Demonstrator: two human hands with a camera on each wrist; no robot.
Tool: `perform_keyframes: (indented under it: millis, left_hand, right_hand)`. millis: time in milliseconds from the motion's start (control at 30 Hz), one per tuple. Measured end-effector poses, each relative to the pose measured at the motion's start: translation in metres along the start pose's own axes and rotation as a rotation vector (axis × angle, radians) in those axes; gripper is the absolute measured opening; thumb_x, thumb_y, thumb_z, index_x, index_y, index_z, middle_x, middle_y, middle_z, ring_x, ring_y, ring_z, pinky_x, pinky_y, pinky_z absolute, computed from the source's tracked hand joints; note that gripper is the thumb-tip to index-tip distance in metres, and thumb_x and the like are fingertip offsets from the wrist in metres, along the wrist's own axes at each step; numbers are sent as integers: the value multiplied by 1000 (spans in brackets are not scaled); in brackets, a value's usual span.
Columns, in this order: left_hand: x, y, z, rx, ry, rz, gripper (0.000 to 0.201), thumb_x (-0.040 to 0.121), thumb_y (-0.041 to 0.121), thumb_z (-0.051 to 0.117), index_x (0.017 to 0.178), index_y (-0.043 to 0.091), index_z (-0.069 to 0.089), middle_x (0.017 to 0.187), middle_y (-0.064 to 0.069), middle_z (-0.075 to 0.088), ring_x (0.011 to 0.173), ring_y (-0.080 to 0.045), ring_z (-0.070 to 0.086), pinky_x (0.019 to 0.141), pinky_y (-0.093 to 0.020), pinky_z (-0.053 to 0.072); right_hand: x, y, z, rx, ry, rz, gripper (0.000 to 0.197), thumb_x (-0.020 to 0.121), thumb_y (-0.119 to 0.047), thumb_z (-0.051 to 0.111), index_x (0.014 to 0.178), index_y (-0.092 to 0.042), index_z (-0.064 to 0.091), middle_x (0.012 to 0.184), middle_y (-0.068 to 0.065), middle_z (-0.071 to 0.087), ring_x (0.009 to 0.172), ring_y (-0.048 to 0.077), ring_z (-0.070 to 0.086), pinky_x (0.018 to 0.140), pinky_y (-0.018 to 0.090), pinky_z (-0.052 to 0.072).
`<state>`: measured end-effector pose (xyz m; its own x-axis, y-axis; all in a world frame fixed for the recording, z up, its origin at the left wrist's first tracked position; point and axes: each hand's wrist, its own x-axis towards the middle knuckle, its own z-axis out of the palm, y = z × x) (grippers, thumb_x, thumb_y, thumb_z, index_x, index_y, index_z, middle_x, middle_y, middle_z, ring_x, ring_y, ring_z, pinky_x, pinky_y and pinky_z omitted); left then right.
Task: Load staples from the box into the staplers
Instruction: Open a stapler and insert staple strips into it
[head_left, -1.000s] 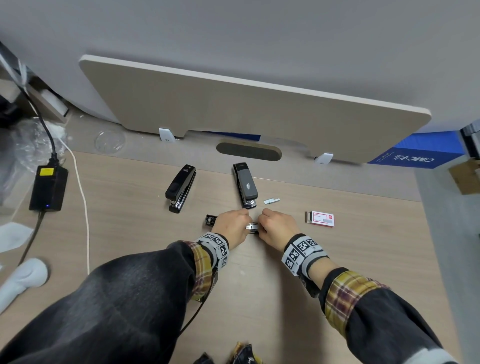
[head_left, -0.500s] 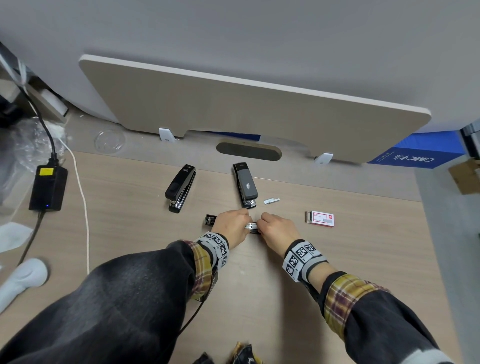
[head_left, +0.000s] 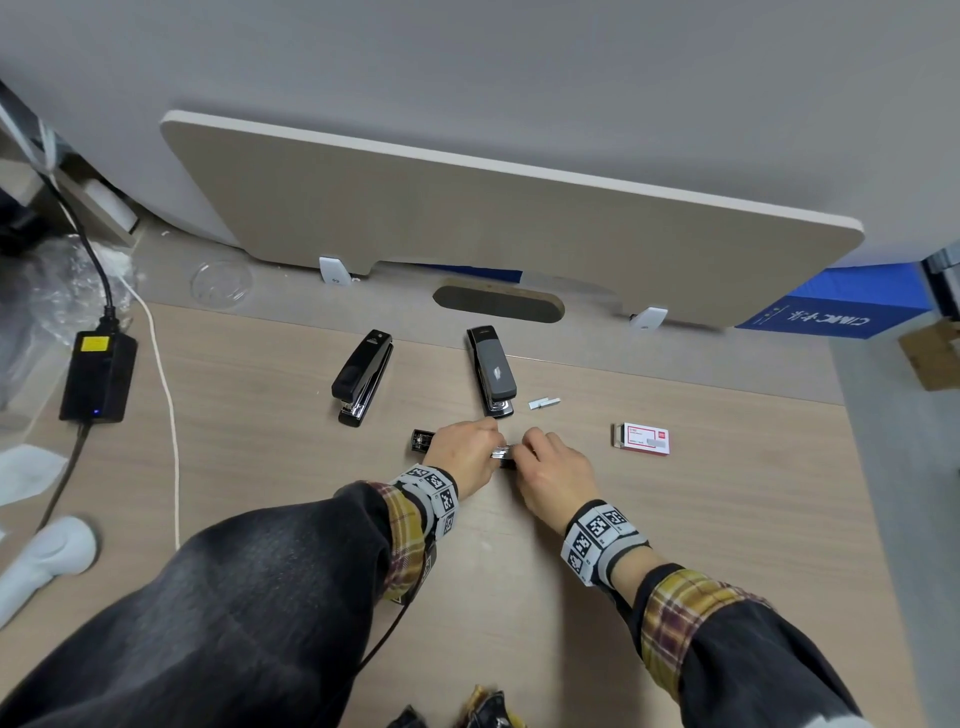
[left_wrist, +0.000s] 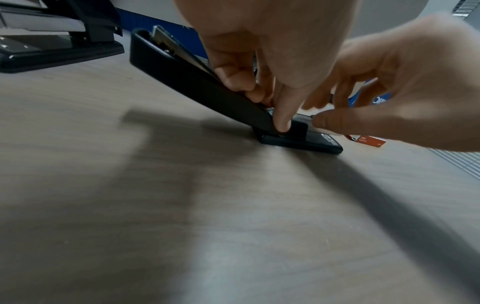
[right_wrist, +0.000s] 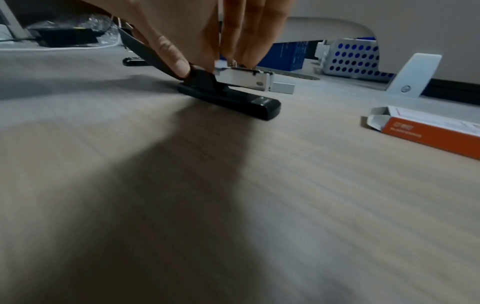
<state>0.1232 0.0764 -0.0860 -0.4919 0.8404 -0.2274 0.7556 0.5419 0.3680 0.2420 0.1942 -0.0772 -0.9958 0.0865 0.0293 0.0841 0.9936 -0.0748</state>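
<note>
An opened stapler (head_left: 501, 454) is lying near the front middle of the desk (head_left: 727, 519), its black lid swung back and its metal magazine exposed. The lid is held back by the left hand (head_left: 462, 454), fingers curled onto it near the hinge. The right hand (head_left: 556, 470) is set over the magazine, fingertips (right_wrist: 244, 59) bunched together on its top edge; whether a staple strip is pinched there cannot be told. Risk, as judged: a strip entered crooked could jam or snap in the channel, and the lid could spring shut on the fingers if the left grip is slackened. 2 more staplers are seen just behind, 1 black (head_left: 362, 376), 1 grey-topped (head_left: 492, 371), both closed. A loose staple strip (head_left: 544, 403) is lying beside the grey-topped one. To the right, apart from the hands, the staple box (head_left: 641, 440) is lying flat with 1 end flap open; its contents cannot be made out.
</note>
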Motion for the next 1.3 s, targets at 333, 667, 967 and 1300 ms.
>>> perform_keyframes:
  millis: [333,667,967,1300]
  left_hand:
    - [2,0,1,4,-18,2,18,87,30,56,100,24,67,101,3,59,97,-22,60,72,-36,45]
    - [1,1,0,9,-31,-1,19,88,30,55,103,25,67,103,4,58,97,-22,60,72,-36,46]
    - [1,0,2,18,-29,-2,19,87,30,55,102,26,66,102,4,58,96,-22,60,72,-36,48]
    - [0,0,2,23,-24,9,19,87,27,55,100,23,67,101,3,58,94,-23,60,71,-37,49]
  right_hand:
    - [-11,18,-4,92,-165,39,28,73,-25,41,88,-14,62,87,5,53,73,26,55,41,29,40]
    - [-13,21,-7,324,-103,161,22,79,-7,59,97,-19,63,94,6,55,69,28,55,44,32,42]
    - [-15,23,0,177,-147,136,19,73,-6,66,89,-14,59,88,4,55,66,27,54,41,28,35]
    - [-22,25,7,82,-14,130,5,73,-7,62,76,-11,62,75,6,53,60,27,54,34,28,32]
